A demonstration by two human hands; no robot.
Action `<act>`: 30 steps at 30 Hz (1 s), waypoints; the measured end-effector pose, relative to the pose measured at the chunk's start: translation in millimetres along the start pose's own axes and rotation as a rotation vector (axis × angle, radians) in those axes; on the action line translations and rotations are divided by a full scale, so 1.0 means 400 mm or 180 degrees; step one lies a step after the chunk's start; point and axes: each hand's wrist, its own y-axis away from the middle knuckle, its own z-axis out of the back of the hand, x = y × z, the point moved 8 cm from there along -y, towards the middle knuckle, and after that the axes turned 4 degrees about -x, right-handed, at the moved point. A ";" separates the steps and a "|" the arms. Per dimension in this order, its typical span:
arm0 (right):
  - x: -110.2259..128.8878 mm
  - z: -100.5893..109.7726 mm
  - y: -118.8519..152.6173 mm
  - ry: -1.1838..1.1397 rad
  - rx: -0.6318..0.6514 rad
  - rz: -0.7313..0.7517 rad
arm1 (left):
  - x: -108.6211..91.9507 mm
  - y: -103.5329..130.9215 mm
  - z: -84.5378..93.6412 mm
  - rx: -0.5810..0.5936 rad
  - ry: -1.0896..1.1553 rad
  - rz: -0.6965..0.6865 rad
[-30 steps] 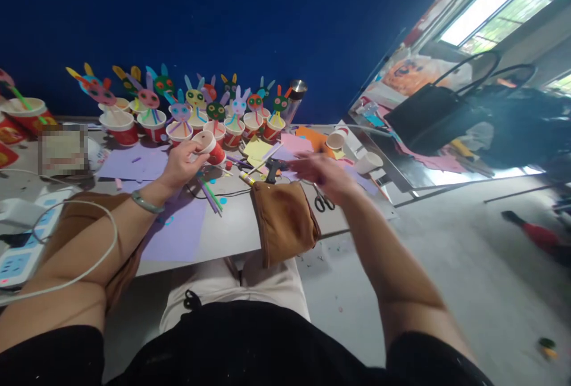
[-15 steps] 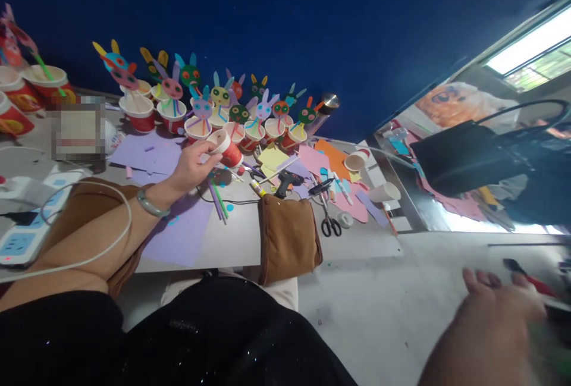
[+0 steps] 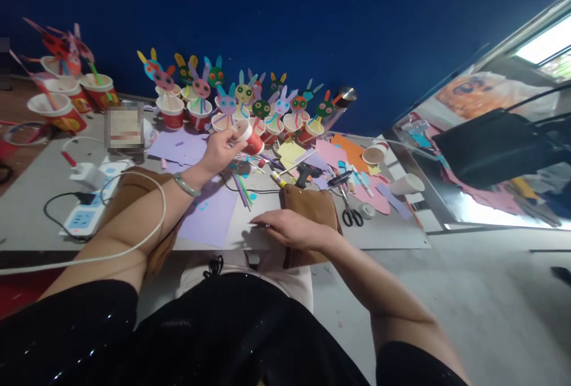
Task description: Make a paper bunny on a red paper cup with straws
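Loads of bunny cups (image 3: 244, 94): by blue wall (image 3: 285, 17), seemingly done
Left hand (image 3: 222, 149): pinching tilted red cup (image 3: 255, 143) at that row's front
Red cup: visibly bunny-free, prob unfinished tbh
Right hand (image 3: 289, 228): over brown cloth (image 3: 312, 198), can't tell if pinching anything

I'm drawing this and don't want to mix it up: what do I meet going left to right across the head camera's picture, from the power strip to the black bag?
Power strip, red paper cup in the left hand, black glue gun, scissors, white cup, black bag.
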 end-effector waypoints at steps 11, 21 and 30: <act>-0.146 0.003 0.017 0.1563 -0.0337 -0.1509 | -0.016 -0.010 0.005 -0.0217 0.0104 -0.0164; -0.129 0.011 -0.134 0.0840 -0.0885 -0.1206 | -0.010 -0.037 0.057 -0.0564 0.0227 -0.0236; -0.038 -0.026 -0.310 -0.0226 -0.1136 0.0247 | -0.018 -0.052 0.082 -0.0668 0.0269 -0.0254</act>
